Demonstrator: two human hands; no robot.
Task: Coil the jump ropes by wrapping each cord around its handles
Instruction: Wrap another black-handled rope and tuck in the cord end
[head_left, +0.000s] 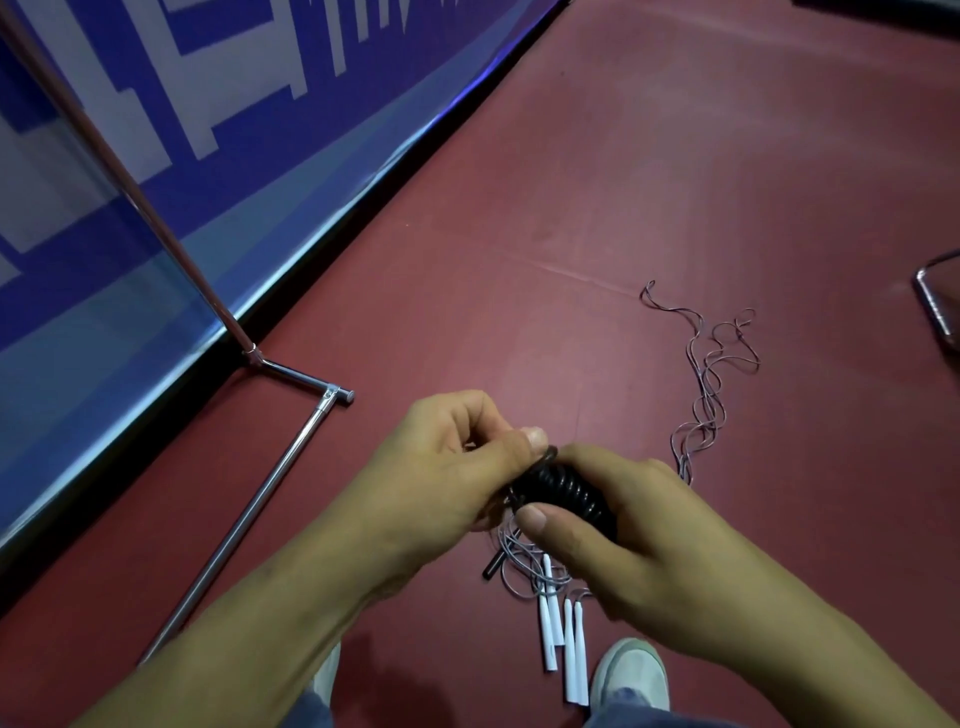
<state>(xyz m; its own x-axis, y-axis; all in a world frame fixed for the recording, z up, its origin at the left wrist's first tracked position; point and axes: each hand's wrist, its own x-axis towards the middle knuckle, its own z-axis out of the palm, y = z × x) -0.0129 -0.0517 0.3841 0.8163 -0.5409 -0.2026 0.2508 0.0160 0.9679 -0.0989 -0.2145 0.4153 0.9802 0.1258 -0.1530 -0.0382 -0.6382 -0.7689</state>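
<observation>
Final turns, it seemed: R hand (639, 545) grip was curled round black coil (566, 491); L hand (447, 467) pinched its cord end. Next, prob.: tuck end, then white-handled ropes (577, 660) on floor (675, 156).

Black, ribbed in tight turns, on the wound cord (563, 493); plain white on the handles (578, 654); pale grey on the loose cords (701, 415); dull maroon across the floor (675, 182); deep blue with white block shapes on the banner (234, 104); shiny silver on the metal frame (234, 532).
</observation>
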